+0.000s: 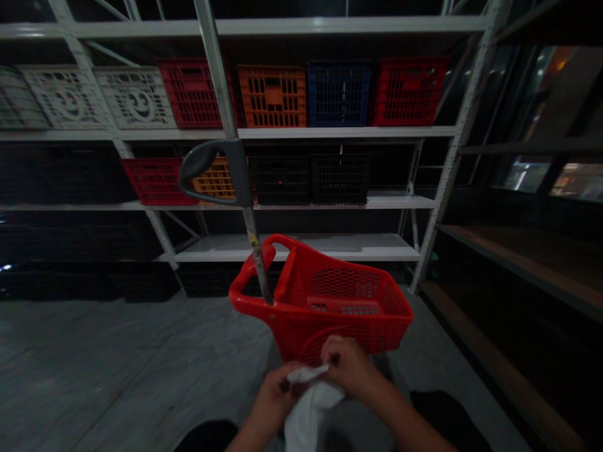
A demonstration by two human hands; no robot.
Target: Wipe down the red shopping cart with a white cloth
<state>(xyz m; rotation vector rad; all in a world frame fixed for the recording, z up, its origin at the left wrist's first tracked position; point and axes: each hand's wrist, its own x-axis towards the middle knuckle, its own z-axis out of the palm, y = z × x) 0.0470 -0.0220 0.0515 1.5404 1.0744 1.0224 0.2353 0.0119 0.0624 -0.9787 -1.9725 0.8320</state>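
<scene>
Both hands are low in the middle of the head view, in front of a red plastic shopping cart [367, 326]. My left hand [277, 392] pinches one side of a thin white cloth or bag [308, 414]. On its other side, my right hand [346, 364] has its fingers closed on the upper edge. The white material hangs down between the wrists. The cart's basket has mesh walls, and nothing shows inside it. A metal pole [257, 251] with a grey handle [242, 172] rises from the cart's left end.
Behind the cart, a white metal rack [348, 132] holds crates: white, red, an orange crate [273, 97], a blue crate [339, 94] and black ones. Dark shelving [513, 257] stands along the right side. The floor [117, 358] is grey concrete.
</scene>
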